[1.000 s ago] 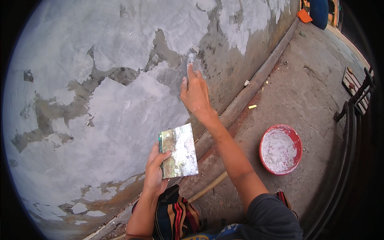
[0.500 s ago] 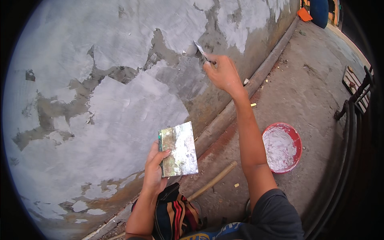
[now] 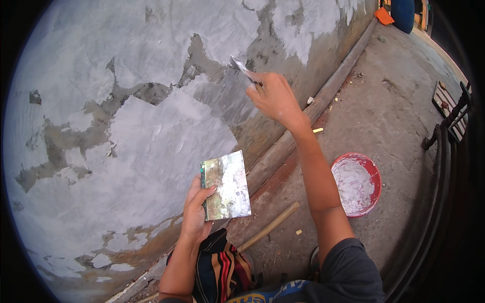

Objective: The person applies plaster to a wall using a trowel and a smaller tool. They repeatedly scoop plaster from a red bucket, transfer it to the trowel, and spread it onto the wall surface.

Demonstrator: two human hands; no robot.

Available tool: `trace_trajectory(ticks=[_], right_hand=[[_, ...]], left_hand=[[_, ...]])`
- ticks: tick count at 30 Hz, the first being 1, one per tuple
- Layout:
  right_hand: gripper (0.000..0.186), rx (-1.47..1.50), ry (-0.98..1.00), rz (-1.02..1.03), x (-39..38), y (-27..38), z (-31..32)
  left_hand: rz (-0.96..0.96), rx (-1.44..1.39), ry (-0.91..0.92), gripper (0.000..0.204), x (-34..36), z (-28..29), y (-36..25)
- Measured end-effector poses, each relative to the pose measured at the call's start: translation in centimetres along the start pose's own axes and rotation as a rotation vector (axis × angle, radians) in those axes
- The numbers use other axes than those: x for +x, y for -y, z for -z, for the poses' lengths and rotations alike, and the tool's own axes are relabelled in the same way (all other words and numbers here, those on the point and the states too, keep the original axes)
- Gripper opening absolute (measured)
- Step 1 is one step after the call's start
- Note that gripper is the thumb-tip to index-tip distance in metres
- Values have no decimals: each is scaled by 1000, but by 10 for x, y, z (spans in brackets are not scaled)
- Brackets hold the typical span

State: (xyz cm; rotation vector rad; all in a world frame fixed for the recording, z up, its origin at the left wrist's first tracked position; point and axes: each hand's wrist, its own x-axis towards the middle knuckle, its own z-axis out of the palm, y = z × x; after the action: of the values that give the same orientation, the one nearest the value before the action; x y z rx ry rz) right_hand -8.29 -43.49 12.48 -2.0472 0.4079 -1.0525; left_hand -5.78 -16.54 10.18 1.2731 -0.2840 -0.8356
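Note:
My right hand (image 3: 275, 98) is closed around a putty knife (image 3: 241, 65), its blade against the wall (image 3: 166, 126). White-grey filler covers much of that wall, with darker bare patches between. Fresh, damp-looking grey filler (image 3: 222, 98) lies just below the blade. Lower down, my left hand (image 3: 196, 204) grips a flat rectangular metal plate (image 3: 228, 187) by its left edge, thumb on top. The plate is shiny and smeared, and it is held apart from the wall. A red bucket (image 3: 376, 187) of white putty (image 3: 352, 184) stands on the ground right of my right forearm.
A rounded ledge (image 3: 333, 86) runs along the wall's foot. A wooden stick (image 3: 270, 227) lies on the ground by my striped cloth (image 3: 222, 267). At the right are a slatted wooden piece (image 3: 449, 111) and dark metal bars. An orange object (image 3: 384, 16) and a blue barrel (image 3: 403, 15) stand far off.
My right hand has moved the putty knife left and slightly down along the wall. My left hand still holds the metal plate in nearly the same place.

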Motion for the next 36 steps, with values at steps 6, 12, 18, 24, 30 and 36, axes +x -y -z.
trace_trajectory(ticks=[6, 12, 18, 24, 30, 36], right_hand=[[42, -36, 77, 47, -22, 4, -7], [40, -50, -103, -43, -4, -26, -12], [41, -37, -127, 56, -38, -25, -86], [40, 52, -21, -171, -19, -21, 3], [39, -36, -110, 79, -31, -32, -65], [41, 80, -31, -3, -31, -28, -15]], left_hand=[[-15, 3, -42, 47, -2, 4, -1], [-4, 8, -20, 49, -3, 2, -1], [6, 1, -7, 46, 2, 3, 0], [6, 21, -4, 46, 1, -6, 1], [18, 33, -7, 46, 4, -9, 5], [33, 29, -7, 45, 5, -12, 5]])
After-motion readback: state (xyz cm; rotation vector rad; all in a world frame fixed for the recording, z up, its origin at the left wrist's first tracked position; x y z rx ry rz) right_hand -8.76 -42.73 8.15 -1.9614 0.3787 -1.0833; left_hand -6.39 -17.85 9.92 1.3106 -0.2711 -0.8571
